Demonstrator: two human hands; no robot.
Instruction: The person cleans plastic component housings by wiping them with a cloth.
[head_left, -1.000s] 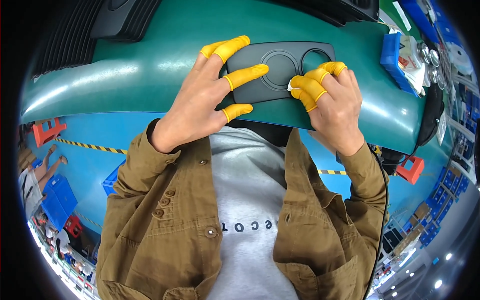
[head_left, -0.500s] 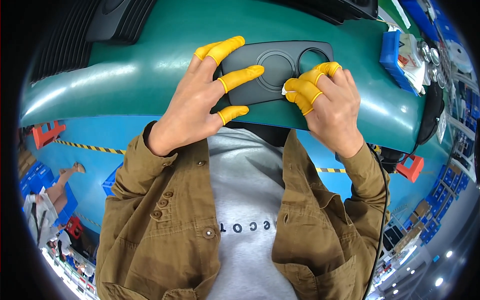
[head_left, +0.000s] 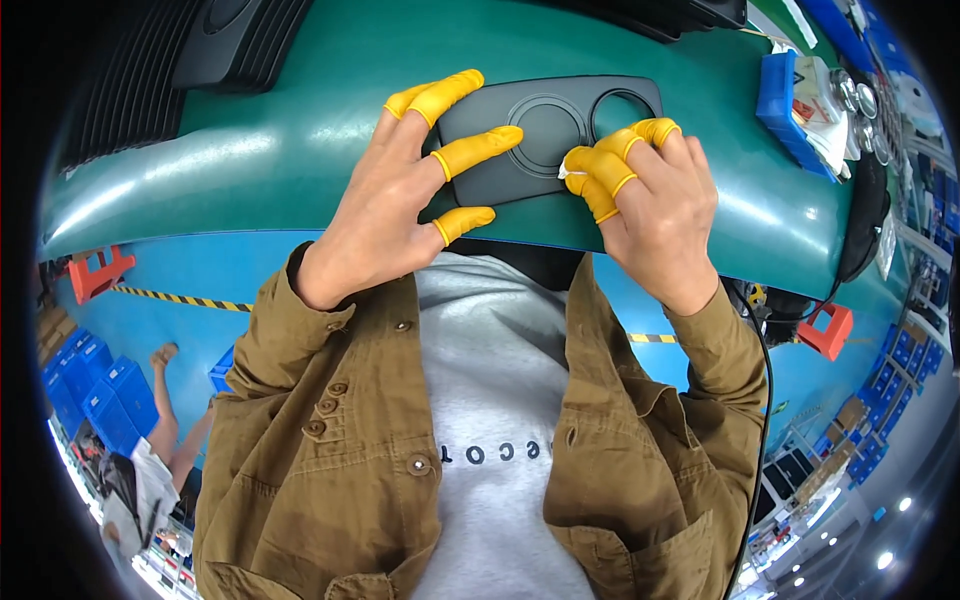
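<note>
A flat dark grey plate (head_left: 490,172) with rounded corners lies on the green table. Concentric ring grooves mark its middle, and a round opening (head_left: 622,112) shows at its right end. My left hand (head_left: 385,200), in yellow finger cots, spreads over the plate's left end. Its index finger rests on the surface beside the rings, and the thumb is stretched out by the near edge. In my right hand (head_left: 655,195), also with yellow finger cots, a small white wipe (head_left: 566,173) is pinched against the plate near the rings. Most of the wipe is hidden by the fingers.
Stacked dark plates (head_left: 130,85) stand at the far left of the green table (head_left: 330,130), with more black pieces (head_left: 660,15) at the far edge. A blue bin (head_left: 783,110) with white items sits at right. A black cable (head_left: 768,400) runs beside my right arm.
My right hand has shifted slightly left with the wipe along the plate. The left hand stays on the plate. In the background at lower left, a person has moved.
</note>
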